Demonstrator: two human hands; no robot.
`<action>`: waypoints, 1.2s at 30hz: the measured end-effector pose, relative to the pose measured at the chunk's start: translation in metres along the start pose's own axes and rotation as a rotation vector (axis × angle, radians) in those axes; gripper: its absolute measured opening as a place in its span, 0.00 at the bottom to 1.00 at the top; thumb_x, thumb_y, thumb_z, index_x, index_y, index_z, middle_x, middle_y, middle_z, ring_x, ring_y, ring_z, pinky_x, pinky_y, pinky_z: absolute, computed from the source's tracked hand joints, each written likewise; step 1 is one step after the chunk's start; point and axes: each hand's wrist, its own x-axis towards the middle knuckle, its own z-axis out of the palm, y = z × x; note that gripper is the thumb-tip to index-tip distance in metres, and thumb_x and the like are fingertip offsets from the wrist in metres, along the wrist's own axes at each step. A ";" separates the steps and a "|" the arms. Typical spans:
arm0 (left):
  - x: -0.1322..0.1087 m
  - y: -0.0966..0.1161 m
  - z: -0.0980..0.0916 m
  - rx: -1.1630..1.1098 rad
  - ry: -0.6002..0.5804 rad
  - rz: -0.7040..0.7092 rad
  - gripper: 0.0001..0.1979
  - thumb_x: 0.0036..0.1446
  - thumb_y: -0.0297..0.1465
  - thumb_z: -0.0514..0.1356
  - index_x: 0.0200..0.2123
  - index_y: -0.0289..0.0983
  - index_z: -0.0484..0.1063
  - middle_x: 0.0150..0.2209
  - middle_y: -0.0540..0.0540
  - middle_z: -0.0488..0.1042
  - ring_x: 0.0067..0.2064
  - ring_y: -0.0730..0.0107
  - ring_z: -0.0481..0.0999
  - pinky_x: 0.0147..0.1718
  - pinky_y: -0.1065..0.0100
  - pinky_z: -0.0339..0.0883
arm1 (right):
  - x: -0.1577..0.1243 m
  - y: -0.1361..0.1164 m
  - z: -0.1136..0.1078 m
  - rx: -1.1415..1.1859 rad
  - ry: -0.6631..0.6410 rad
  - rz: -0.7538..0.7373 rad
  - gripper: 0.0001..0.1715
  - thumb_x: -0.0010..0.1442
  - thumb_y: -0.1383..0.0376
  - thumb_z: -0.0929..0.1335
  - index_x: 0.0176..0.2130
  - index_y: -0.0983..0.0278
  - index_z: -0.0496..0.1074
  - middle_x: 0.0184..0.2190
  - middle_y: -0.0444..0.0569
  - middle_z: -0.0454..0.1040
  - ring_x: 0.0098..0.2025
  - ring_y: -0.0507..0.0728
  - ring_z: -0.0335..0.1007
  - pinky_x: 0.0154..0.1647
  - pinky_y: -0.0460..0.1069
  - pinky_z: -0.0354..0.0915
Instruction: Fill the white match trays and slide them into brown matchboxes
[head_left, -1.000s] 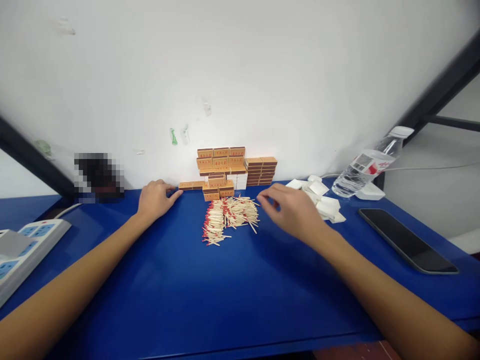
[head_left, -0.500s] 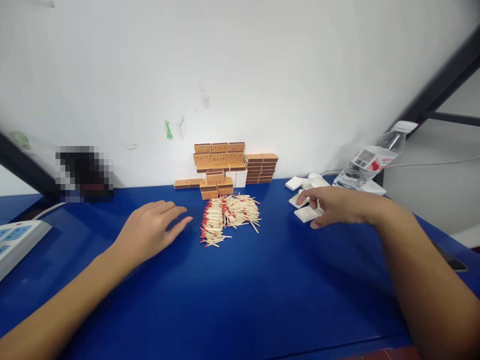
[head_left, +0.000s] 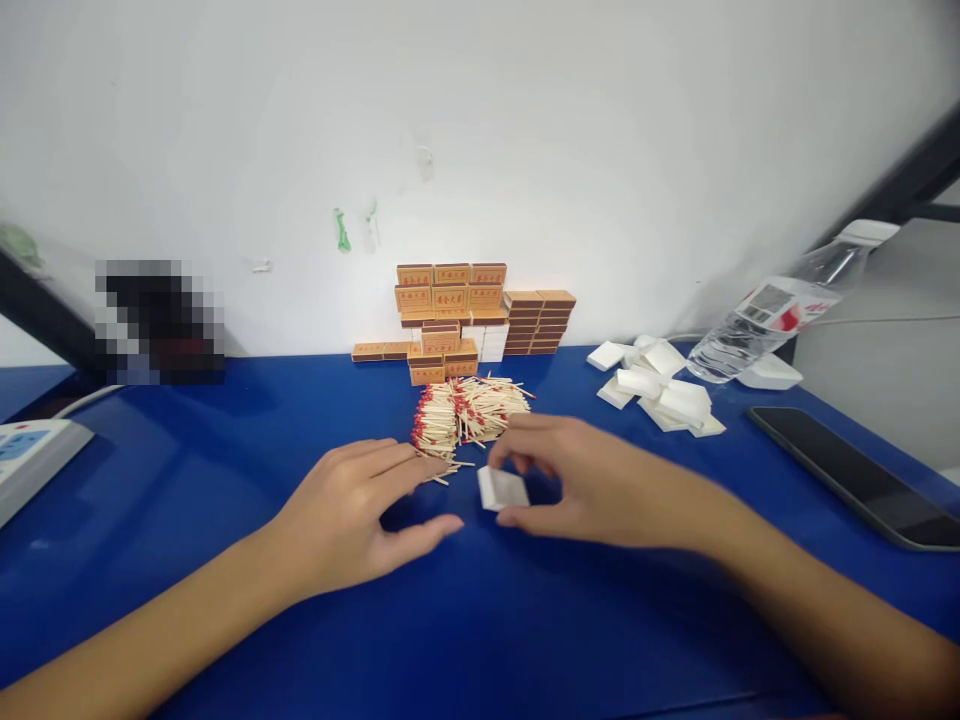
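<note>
The left hand [head_left: 352,515], holding nothing, has its thumb and fingers spread wide, fingertips at the near edge of the loose matches [head_left: 442,420]. In the pile's left part the sticks lie roughly crosswise, red heads mostly leftward. Just right and nearer, the right hand [head_left: 592,480] pinches a small white tray [head_left: 505,489], one wall facing left; its long axis and contents cannot be told. Farther right, white trays [head_left: 660,385] lie heaped; a bottle [head_left: 780,305] of clear liquid leans, cap up and rightward.
</note>
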 end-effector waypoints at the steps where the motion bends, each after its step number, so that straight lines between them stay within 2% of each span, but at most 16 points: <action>1: 0.000 0.002 0.002 -0.019 -0.011 -0.004 0.19 0.64 0.42 0.67 0.52 0.38 0.76 0.34 0.46 0.81 0.33 0.65 0.81 0.31 0.65 0.73 | 0.003 -0.006 0.011 0.001 0.007 -0.024 0.16 0.60 0.59 0.77 0.47 0.59 0.77 0.43 0.48 0.77 0.39 0.56 0.73 0.37 0.50 0.66; 4: -0.002 0.005 0.006 -0.028 -0.043 -0.009 0.25 0.61 0.46 0.68 0.55 0.38 0.74 0.37 0.44 0.81 0.35 0.63 0.81 0.32 0.63 0.75 | 0.009 -0.007 0.025 0.018 0.061 -0.064 0.18 0.63 0.58 0.76 0.51 0.60 0.77 0.43 0.49 0.77 0.40 0.57 0.73 0.38 0.50 0.66; 7: -0.004 0.004 0.011 -0.015 -0.051 -0.024 0.25 0.62 0.46 0.68 0.56 0.37 0.74 0.39 0.43 0.81 0.38 0.60 0.81 0.36 0.60 0.76 | 0.012 0.011 0.018 -0.007 0.264 -0.036 0.10 0.69 0.57 0.72 0.45 0.61 0.77 0.34 0.46 0.74 0.35 0.55 0.70 0.36 0.50 0.63; 10: -0.006 0.005 0.019 -0.004 -0.049 -0.036 0.23 0.64 0.43 0.67 0.56 0.35 0.73 0.43 0.41 0.79 0.41 0.57 0.80 0.41 0.55 0.77 | 0.016 0.029 0.010 -0.090 0.405 -0.012 0.07 0.69 0.61 0.70 0.41 0.61 0.77 0.33 0.46 0.71 0.34 0.55 0.67 0.36 0.50 0.61; 14: -0.006 0.008 0.027 -0.019 -0.059 -0.034 0.23 0.65 0.41 0.66 0.57 0.34 0.73 0.43 0.39 0.77 0.41 0.57 0.76 0.41 0.54 0.75 | 0.023 0.041 0.013 -0.174 0.389 -0.025 0.08 0.69 0.63 0.69 0.46 0.62 0.76 0.36 0.48 0.70 0.35 0.56 0.67 0.36 0.51 0.62; 19: -0.006 0.008 0.028 -0.054 -0.082 -0.044 0.13 0.66 0.38 0.65 0.49 0.37 0.76 0.39 0.42 0.74 0.39 0.58 0.73 0.38 0.56 0.71 | 0.038 0.045 0.007 -0.219 0.416 -0.043 0.10 0.69 0.65 0.66 0.46 0.63 0.77 0.38 0.50 0.71 0.36 0.56 0.68 0.38 0.52 0.63; 22: -0.008 0.008 0.025 -0.053 -0.079 -0.021 0.13 0.65 0.38 0.65 0.47 0.36 0.76 0.39 0.42 0.74 0.39 0.58 0.72 0.37 0.56 0.70 | 0.050 0.038 -0.004 -0.198 0.389 -0.058 0.09 0.67 0.66 0.67 0.42 0.63 0.78 0.35 0.49 0.72 0.34 0.55 0.66 0.37 0.51 0.61; 25: -0.011 0.009 0.023 -0.065 -0.078 0.050 0.14 0.65 0.38 0.64 0.48 0.35 0.75 0.37 0.43 0.74 0.38 0.59 0.73 0.37 0.57 0.70 | 0.065 0.020 -0.007 -0.143 0.336 -0.049 0.06 0.65 0.64 0.69 0.39 0.62 0.78 0.32 0.46 0.73 0.33 0.54 0.66 0.36 0.50 0.60; 29: -0.013 0.012 0.021 -0.080 -0.062 0.137 0.14 0.66 0.38 0.63 0.47 0.33 0.75 0.34 0.45 0.73 0.34 0.61 0.73 0.34 0.59 0.71 | 0.089 -0.005 0.001 -0.209 0.161 -0.015 0.06 0.63 0.63 0.71 0.39 0.64 0.77 0.37 0.49 0.75 0.36 0.55 0.68 0.37 0.50 0.60; 32: -0.013 0.011 0.020 -0.050 -0.052 0.165 0.14 0.66 0.37 0.63 0.47 0.32 0.76 0.33 0.45 0.74 0.34 0.61 0.74 0.34 0.58 0.72 | 0.105 -0.011 0.006 -0.326 0.036 0.020 0.06 0.60 0.63 0.72 0.35 0.64 0.74 0.37 0.51 0.74 0.37 0.57 0.67 0.35 0.50 0.58; 36: -0.013 0.007 0.019 -0.026 -0.053 0.181 0.13 0.67 0.37 0.62 0.45 0.32 0.76 0.33 0.45 0.75 0.34 0.61 0.75 0.34 0.58 0.73 | 0.116 -0.010 0.005 -0.374 -0.031 0.062 0.07 0.57 0.63 0.73 0.33 0.63 0.73 0.32 0.50 0.74 0.34 0.57 0.66 0.33 0.50 0.55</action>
